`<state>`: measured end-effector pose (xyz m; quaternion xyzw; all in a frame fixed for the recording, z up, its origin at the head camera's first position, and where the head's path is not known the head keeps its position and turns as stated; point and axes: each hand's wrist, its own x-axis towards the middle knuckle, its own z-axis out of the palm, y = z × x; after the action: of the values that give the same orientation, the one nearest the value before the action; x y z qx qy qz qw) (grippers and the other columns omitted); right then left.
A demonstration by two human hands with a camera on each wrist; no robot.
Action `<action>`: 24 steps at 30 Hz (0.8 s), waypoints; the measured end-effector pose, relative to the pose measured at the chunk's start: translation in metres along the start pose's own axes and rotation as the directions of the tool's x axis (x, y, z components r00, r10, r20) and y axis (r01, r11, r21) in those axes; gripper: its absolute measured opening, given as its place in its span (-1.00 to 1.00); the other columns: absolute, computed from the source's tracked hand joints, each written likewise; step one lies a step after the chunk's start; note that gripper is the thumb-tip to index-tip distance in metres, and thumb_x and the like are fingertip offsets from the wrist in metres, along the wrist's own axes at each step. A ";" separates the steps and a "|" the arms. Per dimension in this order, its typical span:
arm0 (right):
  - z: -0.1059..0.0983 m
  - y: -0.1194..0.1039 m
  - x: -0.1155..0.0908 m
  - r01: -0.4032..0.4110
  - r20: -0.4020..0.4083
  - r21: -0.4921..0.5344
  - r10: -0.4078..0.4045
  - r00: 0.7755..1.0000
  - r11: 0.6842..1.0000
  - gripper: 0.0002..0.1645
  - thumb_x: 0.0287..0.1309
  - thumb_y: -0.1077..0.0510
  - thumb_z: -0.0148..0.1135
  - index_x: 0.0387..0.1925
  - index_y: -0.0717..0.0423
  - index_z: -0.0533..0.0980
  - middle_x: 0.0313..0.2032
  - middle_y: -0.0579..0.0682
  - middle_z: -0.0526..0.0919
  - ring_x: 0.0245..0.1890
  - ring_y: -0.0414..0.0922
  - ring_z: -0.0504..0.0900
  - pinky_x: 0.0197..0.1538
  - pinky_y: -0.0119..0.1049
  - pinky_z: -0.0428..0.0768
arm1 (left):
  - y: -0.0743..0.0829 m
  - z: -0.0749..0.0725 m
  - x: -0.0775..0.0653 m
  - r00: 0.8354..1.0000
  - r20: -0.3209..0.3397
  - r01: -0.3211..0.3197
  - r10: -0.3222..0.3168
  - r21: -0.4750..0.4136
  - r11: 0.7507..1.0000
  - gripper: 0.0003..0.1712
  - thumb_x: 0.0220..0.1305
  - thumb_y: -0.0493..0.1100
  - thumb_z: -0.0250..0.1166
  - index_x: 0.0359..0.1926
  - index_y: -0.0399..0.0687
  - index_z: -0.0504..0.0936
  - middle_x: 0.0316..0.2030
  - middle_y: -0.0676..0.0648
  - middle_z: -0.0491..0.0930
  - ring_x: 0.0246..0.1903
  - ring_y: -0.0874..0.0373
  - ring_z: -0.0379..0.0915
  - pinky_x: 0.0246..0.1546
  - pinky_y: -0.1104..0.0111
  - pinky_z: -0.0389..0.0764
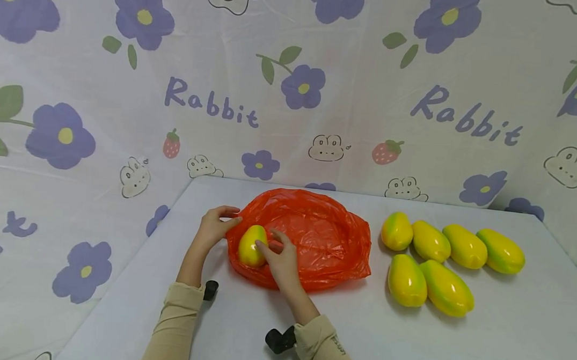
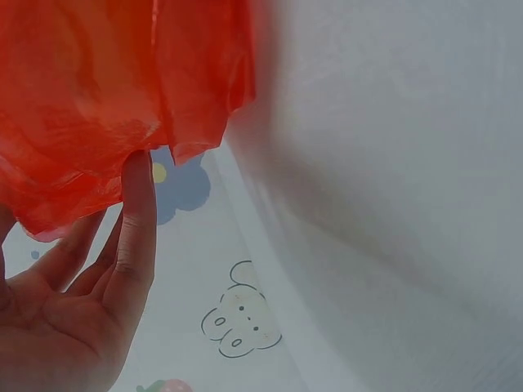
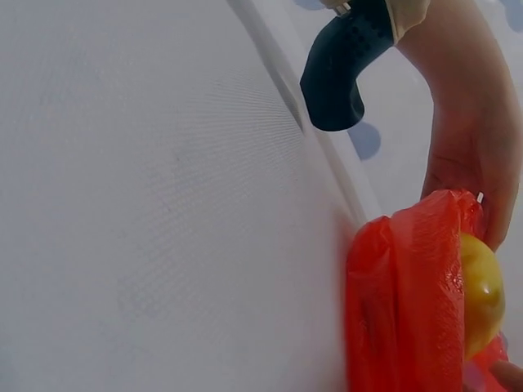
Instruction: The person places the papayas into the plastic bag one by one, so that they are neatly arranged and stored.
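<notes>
One yellow-green fruit sits in the red bag, long axis running away from you, just left of your nearer, loosely spread right hand; your left hand touches the bag, pinch unclear.

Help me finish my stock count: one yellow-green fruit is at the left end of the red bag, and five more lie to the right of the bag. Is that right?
Not quite: the head view shows six fruits to the right of the red bag, not five. The single yellow-green fruit at the bag's left end is correct.
</notes>
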<state>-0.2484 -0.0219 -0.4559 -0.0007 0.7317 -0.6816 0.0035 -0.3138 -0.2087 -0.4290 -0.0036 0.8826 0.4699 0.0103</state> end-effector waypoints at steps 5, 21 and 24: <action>-0.004 -0.001 0.000 -0.013 0.004 0.022 0.013 1.000 1.000 -0.28 0.22 -0.01 0.30 0.34 0.15 0.34 0.27 0.19 0.45 0.22 0.15 0.46 0.14 -0.05 0.63 | 0.000 0.001 0.000 1.000 -0.005 -0.001 0.001 0.000 1.000 -0.53 0.33 -0.08 0.24 0.21 -0.16 0.53 0.16 -0.27 0.56 0.02 -0.17 0.59 -0.22 0.27 0.73; -0.029 -0.006 -0.004 0.011 -0.014 -0.003 -0.011 1.000 1.000 -0.29 0.20 -0.04 0.31 0.33 0.08 0.36 0.29 0.15 0.45 0.24 0.14 0.46 0.21 0.01 0.57 | 0.000 0.002 -0.008 1.000 -0.013 -0.011 0.010 -0.025 1.000 -0.52 0.34 -0.09 0.23 0.22 -0.18 0.51 0.16 -0.29 0.55 0.03 -0.18 0.58 -0.20 0.26 0.73; -0.036 -0.005 -0.006 0.022 -0.019 -0.007 -0.022 1.000 1.000 -0.30 0.20 -0.03 0.32 0.32 0.07 0.37 0.27 0.14 0.47 0.23 0.15 0.47 0.18 0.01 0.59 | 0.000 0.002 -0.011 1.000 -0.016 -0.011 0.011 -0.025 1.000 -0.53 0.34 -0.10 0.23 0.21 -0.17 0.52 0.16 -0.29 0.55 0.04 -0.19 0.58 -0.19 0.24 0.73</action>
<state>-0.2429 0.0137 -0.4479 -0.0022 0.7338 -0.6793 -0.0110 -0.3028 -0.2066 -0.4300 -0.0026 0.8768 0.4809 0.0009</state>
